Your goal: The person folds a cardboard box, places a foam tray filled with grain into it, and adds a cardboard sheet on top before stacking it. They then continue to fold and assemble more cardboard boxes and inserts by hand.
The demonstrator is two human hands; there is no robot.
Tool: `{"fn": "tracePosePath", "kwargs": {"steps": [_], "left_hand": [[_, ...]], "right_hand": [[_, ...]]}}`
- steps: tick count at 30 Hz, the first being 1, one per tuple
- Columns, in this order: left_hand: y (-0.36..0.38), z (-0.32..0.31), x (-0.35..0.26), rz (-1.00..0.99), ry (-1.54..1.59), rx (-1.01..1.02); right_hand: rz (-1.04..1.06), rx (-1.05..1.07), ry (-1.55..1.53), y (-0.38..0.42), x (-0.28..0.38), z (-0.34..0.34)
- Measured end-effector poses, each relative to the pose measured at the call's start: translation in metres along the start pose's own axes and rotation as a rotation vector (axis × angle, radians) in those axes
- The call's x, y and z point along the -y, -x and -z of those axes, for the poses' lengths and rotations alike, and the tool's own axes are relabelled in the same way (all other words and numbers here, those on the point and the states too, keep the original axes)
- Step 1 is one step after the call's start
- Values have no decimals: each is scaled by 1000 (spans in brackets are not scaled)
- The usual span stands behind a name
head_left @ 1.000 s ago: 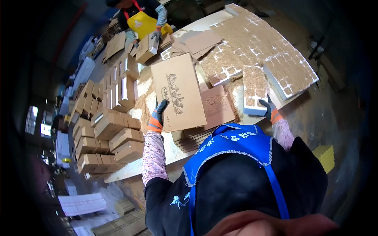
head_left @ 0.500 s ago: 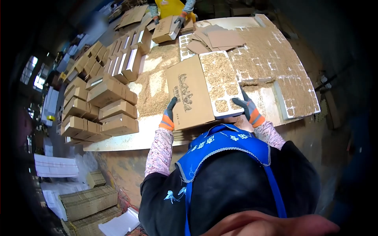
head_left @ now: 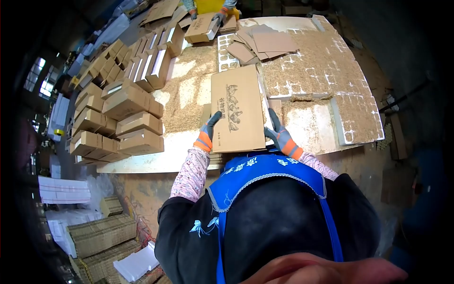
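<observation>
A flat cardboard box [head_left: 236, 111] with printed figures and lettering lies in front of me over a stack of cardboard [head_left: 216, 159]. My left hand [head_left: 208, 131], in a grey and orange glove, is closed on the box's left edge, thumb on top. At the box's right side shows a narrow strip of a white foam tray [head_left: 266, 106]; most of the tray is hidden by the box. My gloved right hand [head_left: 281, 136] grips that side at the tray's edge, its fingers bent.
Boxes [head_left: 135, 106] are stacked along the table's left. Husk-covered foam trays [head_left: 357, 113] fill the right, with loose cardboard pieces [head_left: 274, 40] farther back. Across the table, a co-worker's gloved hands [head_left: 220, 18] hold another box [head_left: 202, 28]. Loose husks [head_left: 189, 102] cover part of the tabletop.
The husk-filled tray, earlier exposed beside the box, is now almost entirely covered by it. My right hand has moved left toward the box, and the box stands slightly farther right.
</observation>
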State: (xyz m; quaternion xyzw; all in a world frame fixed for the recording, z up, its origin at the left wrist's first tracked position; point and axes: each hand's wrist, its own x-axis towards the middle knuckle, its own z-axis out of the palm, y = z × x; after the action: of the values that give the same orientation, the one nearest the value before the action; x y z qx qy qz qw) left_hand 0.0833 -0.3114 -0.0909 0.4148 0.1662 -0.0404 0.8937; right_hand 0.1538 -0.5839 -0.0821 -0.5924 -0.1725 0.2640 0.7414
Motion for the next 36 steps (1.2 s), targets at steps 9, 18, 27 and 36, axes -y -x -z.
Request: {"fn": "tracePosePath", "kwargs": {"steps": [9,18,27,36], "left_hand": [[4,-17,17,179,448,104],[37,36,45,45,554,49],[29,102,70,-19,587,-222],[24,109,69,92,612,-240]], "right_hand": [[264,285,1214,-12,65,-5],[39,275,222,-57,41,-34],[-88,-453,286,-353,-103,43],[-519,-468,-516,-486,-171,91]]}}
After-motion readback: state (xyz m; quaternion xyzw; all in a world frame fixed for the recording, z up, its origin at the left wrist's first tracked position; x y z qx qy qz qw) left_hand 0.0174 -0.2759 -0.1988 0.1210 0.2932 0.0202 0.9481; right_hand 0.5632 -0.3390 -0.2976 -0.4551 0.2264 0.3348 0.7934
